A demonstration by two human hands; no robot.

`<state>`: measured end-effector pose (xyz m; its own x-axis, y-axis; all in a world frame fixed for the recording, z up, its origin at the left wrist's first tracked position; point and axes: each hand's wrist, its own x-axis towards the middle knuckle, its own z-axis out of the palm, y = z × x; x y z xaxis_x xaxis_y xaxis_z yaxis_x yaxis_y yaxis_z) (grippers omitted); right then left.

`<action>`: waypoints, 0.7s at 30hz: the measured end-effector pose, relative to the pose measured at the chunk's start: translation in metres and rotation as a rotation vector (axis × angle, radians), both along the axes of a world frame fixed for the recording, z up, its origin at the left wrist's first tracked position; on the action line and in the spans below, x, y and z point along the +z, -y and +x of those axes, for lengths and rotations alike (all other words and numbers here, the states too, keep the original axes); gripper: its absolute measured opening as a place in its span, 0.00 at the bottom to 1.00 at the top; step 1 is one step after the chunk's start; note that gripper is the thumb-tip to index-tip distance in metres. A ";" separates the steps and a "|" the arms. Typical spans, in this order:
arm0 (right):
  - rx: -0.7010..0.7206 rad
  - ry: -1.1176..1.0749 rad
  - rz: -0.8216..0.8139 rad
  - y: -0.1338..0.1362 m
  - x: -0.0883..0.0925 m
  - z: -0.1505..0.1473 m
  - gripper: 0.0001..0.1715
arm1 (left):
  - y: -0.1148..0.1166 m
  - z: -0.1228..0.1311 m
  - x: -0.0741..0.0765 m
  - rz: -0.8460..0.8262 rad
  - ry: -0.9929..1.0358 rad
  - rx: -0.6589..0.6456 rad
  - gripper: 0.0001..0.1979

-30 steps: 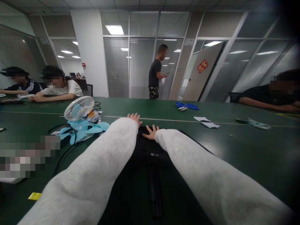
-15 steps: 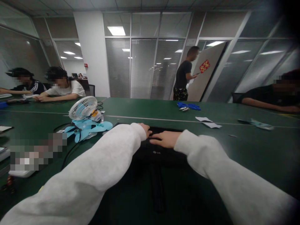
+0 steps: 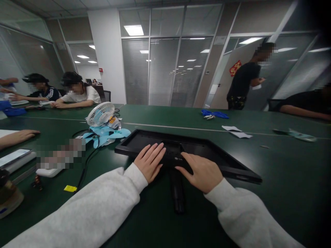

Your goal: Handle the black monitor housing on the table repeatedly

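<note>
A black LG monitor (image 3: 219,156) lies on the green table with its back facing up. Its black stand neck (image 3: 178,196) juts toward me. My left hand (image 3: 151,162) rests flat on the left part of the monitor's back, fingers stretched out and open. To the right of the LG logo, my right hand (image 3: 203,170) lies on the same back, its thumb and index finger spread apart. Neither hand is wrapped round anything. The right hand hides part of the panel, and some of its fingers are out of sight.
A white fan (image 3: 101,114) with light blue blades (image 3: 108,134) stands left, with a black cable (image 3: 86,168) nearby. Further left are a phone (image 3: 14,157) and another person's hand (image 3: 27,133). Blue gloves (image 3: 216,113) and papers (image 3: 236,131) lie beyond. People sit around the table.
Both my hands have come back from the monitor's far part toward its near side and moved apart. More of the monitor shows. The standing person has moved right.
</note>
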<state>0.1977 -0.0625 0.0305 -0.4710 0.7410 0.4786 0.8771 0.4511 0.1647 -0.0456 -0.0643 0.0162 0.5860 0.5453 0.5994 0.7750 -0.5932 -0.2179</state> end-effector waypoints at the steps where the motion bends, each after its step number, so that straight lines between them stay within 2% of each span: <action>1: -0.010 0.002 -0.004 -0.001 0.000 0.001 0.32 | 0.000 0.000 0.001 -0.015 -0.001 0.003 0.28; 9: -0.134 -0.030 -0.060 -0.014 -0.003 0.007 0.31 | 0.002 -0.005 0.011 -0.167 -0.047 0.072 0.30; 12: -0.226 -0.021 -0.060 -0.026 -0.005 0.020 0.31 | -0.006 -0.009 0.001 -0.194 -0.048 0.105 0.31; 17: -0.514 -0.009 -0.105 -0.050 -0.007 0.062 0.33 | -0.027 -0.016 -0.028 -0.264 -0.043 0.168 0.34; 21: -0.719 -0.110 -0.170 -0.066 -0.005 0.101 0.38 | -0.034 -0.020 -0.037 -0.387 -0.061 0.154 0.30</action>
